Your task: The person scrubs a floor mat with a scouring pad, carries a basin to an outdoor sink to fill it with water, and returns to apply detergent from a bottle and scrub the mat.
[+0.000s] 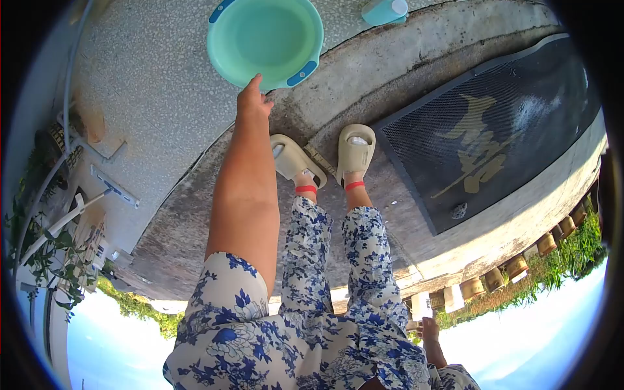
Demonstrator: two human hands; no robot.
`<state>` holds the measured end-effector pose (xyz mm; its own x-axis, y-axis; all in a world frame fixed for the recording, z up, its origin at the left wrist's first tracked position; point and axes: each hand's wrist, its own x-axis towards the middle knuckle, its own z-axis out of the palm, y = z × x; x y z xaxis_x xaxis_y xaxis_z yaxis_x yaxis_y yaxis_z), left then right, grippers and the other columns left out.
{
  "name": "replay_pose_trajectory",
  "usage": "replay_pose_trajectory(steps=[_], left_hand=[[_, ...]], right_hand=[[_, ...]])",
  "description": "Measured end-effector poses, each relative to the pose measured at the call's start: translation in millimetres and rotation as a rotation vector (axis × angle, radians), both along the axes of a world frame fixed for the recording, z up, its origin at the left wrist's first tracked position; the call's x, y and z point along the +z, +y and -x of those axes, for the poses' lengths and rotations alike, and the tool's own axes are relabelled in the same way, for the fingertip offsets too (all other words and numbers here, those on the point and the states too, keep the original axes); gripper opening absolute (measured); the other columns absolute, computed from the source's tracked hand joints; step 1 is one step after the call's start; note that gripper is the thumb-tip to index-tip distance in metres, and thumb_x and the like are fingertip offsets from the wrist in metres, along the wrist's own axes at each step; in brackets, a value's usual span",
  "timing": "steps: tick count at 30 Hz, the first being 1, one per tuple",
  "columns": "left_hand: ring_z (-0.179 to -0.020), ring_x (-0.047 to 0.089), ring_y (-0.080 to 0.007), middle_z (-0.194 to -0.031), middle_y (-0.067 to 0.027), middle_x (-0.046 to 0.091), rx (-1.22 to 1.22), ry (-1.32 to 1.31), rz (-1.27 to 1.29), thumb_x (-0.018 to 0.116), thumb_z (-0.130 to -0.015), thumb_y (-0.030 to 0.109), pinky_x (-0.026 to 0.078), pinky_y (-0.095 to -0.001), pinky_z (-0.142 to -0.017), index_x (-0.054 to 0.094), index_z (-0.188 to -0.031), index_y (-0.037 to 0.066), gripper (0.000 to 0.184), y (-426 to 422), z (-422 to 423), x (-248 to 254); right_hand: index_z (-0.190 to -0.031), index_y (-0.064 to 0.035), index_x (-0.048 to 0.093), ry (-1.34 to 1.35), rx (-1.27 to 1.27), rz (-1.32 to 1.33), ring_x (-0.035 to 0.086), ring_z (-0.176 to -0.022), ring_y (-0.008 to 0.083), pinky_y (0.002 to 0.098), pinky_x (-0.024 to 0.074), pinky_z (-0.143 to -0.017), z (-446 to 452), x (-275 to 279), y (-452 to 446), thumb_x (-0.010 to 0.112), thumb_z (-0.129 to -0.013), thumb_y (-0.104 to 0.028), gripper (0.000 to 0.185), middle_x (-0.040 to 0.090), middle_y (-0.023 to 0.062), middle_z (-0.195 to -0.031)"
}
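Reaching the green basin (265, 40) looks done for the left hand (255, 102), but I can't tell what remains, or if that or the far-off right hand (429, 330) grips.

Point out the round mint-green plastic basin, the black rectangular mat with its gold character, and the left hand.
Round mint-green plastic basin (223, 52), head view: its inner wall.
Black rectangular mat (489, 133), head view: its middle.
Left hand (252, 97), head view: middle of the hand.
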<state>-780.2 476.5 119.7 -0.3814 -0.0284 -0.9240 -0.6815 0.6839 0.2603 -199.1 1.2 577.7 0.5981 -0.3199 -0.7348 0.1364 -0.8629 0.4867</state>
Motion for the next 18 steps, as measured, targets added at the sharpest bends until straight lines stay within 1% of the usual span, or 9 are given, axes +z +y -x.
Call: replay_pose_trajectory(steps=[4,7,9,11,12,13,15,16,18], left_hand=[[-0.117,0.048,-0.0334,-0.130,-0.0165,0.046,0.015,-0.160,-0.194,0.071,-0.080,0.017,0.036,-0.0583,-0.101,0.042,-0.130,0.006,0.059,6,4,-15],[-0.105,0.055,-0.0285,-0.117,-0.0129,0.053,0.103,-0.226,-0.262,0.069,-0.079,0.012,0.041,-0.0558,-0.098,0.046,-0.123,0.008,0.049,-11,6,14],[-0.101,0.057,-0.0261,-0.110,-0.0105,0.056,0.171,-0.276,-0.239,0.067,-0.077,0.007,0.044,-0.0535,-0.095,0.048,-0.120,0.009,0.047,-34,11,45],[-0.104,0.056,-0.0283,-0.118,-0.0120,0.053,0.208,-0.285,-0.094,0.063,-0.077,0.005,0.045,-0.0528,-0.093,0.045,-0.124,0.010,0.051,-80,23,76],[-0.098,0.057,-0.0292,-0.116,-0.0148,0.051,0.198,-0.263,-0.082,0.061,-0.077,0.007,0.045,-0.0505,-0.090,0.045,-0.124,0.008,0.049,-102,25,108],[-0.099,0.057,-0.0308,-0.117,-0.0163,0.050,0.228,-0.274,-0.110,0.059,-0.078,0.007,0.046,-0.0511,-0.089,0.044,-0.126,0.006,0.051,-134,32,129],[-0.103,0.057,-0.0333,-0.117,-0.0182,0.051,0.292,-0.261,-0.030,0.057,-0.077,0.005,0.047,-0.0535,-0.089,0.043,-0.127,0.006,0.052,-192,47,177],[-0.102,0.057,-0.0342,-0.117,-0.0190,0.051,0.316,-0.205,0.063,0.057,-0.077,0.005,0.048,-0.0535,-0.088,0.042,-0.130,0.006,0.054,-211,53,212],[-0.104,0.056,-0.0351,-0.120,-0.0205,0.049,0.408,-0.160,0.050,0.056,-0.078,0.005,0.049,-0.0524,-0.085,0.040,-0.133,0.006,0.056,-278,65,262]], right_hand=[[-0.118,-0.0050,0.055,0.024,-0.005,0.078,0.066,-0.067,0.0219,0.0339,0.0541,-0.053,17,7,7,0.054,-0.093,-0.031,0.036,0.063,0.0099,-0.089],[-0.121,-0.0057,0.053,0.063,-0.038,0.023,0.066,-0.070,0.0224,0.0346,0.0545,-0.055,20,7,13,0.054,-0.093,-0.032,0.037,0.063,0.0103,-0.091],[-0.122,-0.0070,0.052,0.069,-0.071,-0.007,0.066,-0.071,0.0225,0.0350,0.0545,-0.055,23,-1,30,0.055,-0.093,-0.032,0.038,0.063,0.0107,-0.092],[-0.120,-0.0089,0.052,0.095,-0.101,-0.120,0.066,-0.072,0.0232,0.0357,0.0544,-0.055,31,-8,48,0.056,-0.093,-0.032,0.036,0.063,0.0107,-0.092],[-0.116,-0.0097,0.053,0.043,-0.171,-0.179,0.066,-0.071,0.0238,0.0366,0.0550,-0.055,38,-12,61,0.057,-0.093,-0.032,0.033,0.063,0.0108,-0.091],[-0.112,-0.0058,0.057,0.073,-0.116,-0.246,0.062,-0.066,0.0181,0.0316,0.0505,-0.052,52,-7,88,0.058,-0.090,-0.028,0.031,0.061,0.0088,-0.087],[-0.112,-0.0068,0.057,0.107,-0.100,-0.266,0.063,-0.067,0.0188,0.0311,0.0504,-0.052,57,-9,115,0.058,-0.091,-0.028,0.030,0.062,0.0094,-0.087],[-0.110,-0.0066,0.058,0.134,-0.179,-0.323,0.063,-0.065,0.0196,0.0302,0.0498,-0.051,45,-16,112,0.058,-0.090,-0.027,0.029,0.062,0.0099,-0.086],[-0.108,-0.0067,0.059,0.148,-0.135,-0.311,0.062,-0.062,0.0200,0.0304,0.0483,-0.048,31,-27,128,0.058,-0.089,-0.026,0.027,0.062,0.0099,-0.085]])
